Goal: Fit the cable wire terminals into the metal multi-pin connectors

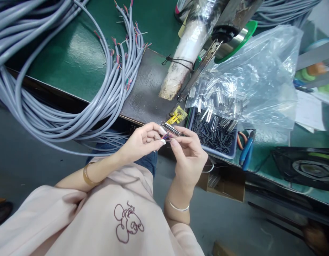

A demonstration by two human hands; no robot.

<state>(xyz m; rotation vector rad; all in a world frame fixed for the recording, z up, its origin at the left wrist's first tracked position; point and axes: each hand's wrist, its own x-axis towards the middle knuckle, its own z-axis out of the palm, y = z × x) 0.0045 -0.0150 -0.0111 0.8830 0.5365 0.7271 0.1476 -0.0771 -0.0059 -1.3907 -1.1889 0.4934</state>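
Both my hands meet just in front of the bench edge. My left hand (143, 140) pinches thin coloured wires at the stripped end of a grey cable. My right hand (187, 151) is closed around a small metal multi-pin connector (171, 128), held against those wire ends. The fingertips of both hands touch around the connector. A blue tray (232, 153) of small black parts lies just beyond my right hand.
Coiled grey cables (60, 89) with stripped coloured ends cover the green bench (73, 53) at left. A wrapped soldering fixture (186, 57) stands at centre. A clear bag of connectors (250, 81) lies over the tray, blue-handled cutters (247, 147) beside it. A fan (311, 167) sits far right.
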